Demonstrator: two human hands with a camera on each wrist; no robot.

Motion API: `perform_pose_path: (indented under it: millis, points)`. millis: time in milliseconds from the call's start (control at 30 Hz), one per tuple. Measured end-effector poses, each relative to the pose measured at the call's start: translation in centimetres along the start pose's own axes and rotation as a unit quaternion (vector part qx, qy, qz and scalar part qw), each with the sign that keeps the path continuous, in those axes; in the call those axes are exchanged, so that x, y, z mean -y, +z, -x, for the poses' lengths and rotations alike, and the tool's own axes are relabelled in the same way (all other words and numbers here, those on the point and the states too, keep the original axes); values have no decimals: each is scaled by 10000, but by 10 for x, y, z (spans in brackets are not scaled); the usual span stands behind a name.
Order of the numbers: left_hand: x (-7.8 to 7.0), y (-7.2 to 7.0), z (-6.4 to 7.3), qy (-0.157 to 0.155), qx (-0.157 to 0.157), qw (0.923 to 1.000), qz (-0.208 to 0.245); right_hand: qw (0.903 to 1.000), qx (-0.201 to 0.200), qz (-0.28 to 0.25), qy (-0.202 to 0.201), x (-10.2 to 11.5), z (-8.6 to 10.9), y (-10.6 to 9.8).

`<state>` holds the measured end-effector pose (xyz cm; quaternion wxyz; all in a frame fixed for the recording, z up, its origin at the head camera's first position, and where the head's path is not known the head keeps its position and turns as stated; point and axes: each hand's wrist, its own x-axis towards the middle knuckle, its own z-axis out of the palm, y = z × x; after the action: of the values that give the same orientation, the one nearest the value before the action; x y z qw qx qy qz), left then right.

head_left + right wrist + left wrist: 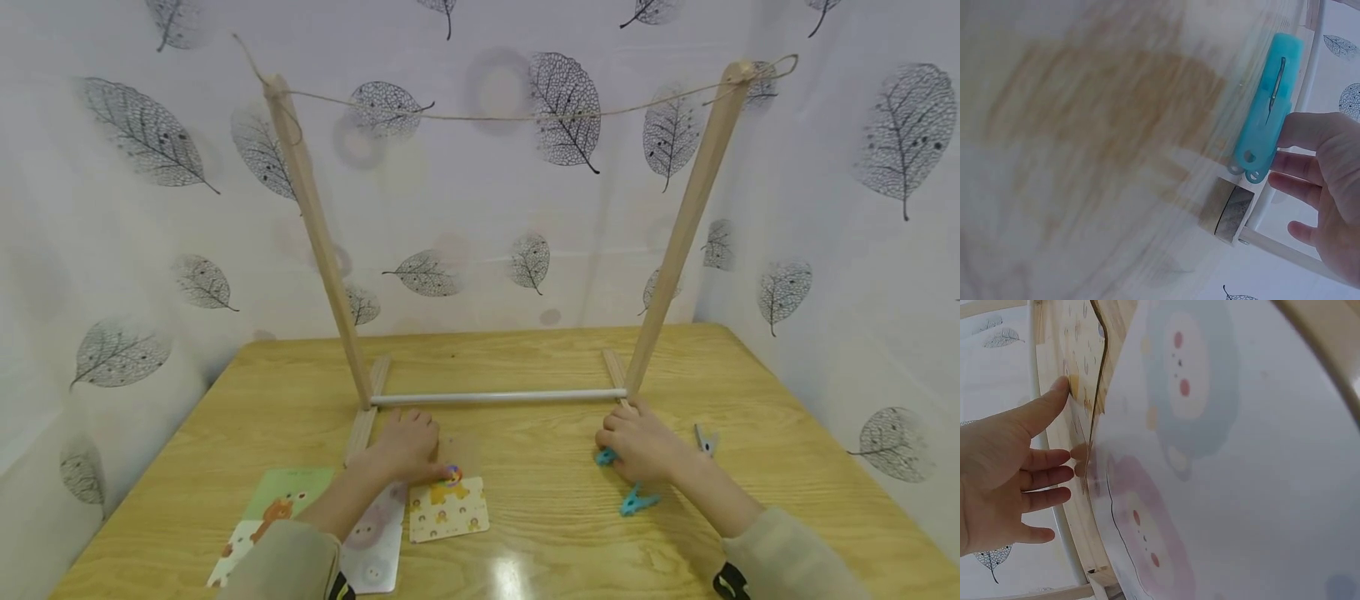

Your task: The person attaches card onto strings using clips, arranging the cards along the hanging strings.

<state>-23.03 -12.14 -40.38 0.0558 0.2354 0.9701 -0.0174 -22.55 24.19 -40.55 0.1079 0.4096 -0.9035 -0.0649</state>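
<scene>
My left hand (408,446) rests over the table with loose, spread fingers, its thumb at the top edge of a small yellow card (450,521) with a lion picture. In the left wrist view that thumb meets the card (1085,344), and a white card with pastel animal faces (1260,425) fills the foreground. On the other side, my right hand (641,442) bends low over the table beside a teal clothespin (606,456). A second teal clothespin (637,501) lies nearer me. One clothespin (1269,106) hides part of the right fingertips in the right wrist view.
Between the hands and the back curtain (480,283) stands a wooden frame with two leaning posts (318,225), a string (487,118) across the top and a white rod (495,397) below. A green card (281,500) lies left, a grey clothespin (705,442) right.
</scene>
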Motion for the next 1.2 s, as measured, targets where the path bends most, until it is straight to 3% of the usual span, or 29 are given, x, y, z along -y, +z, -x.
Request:
perform_pose_path:
  millis: [233,367,467,667,1200]
  points:
    - [2,2,-4,-238,180,9976,619,9999,-129,65,21,2,1,0]
    - [3,3,-5,-424,193,9962,730,9997,-192,111,30,3,3,0]
    - [3,3,-6,-454,153,9970,605,9996,-239,124,31,2,3,0]
    - [3,2,-6,-210,-273,9994,-91,9996,-229,134,68,2,3,-1]
    - [-3,-6,-2,70,-970,9939,-529,9985,-485,183,180,0,1,2]
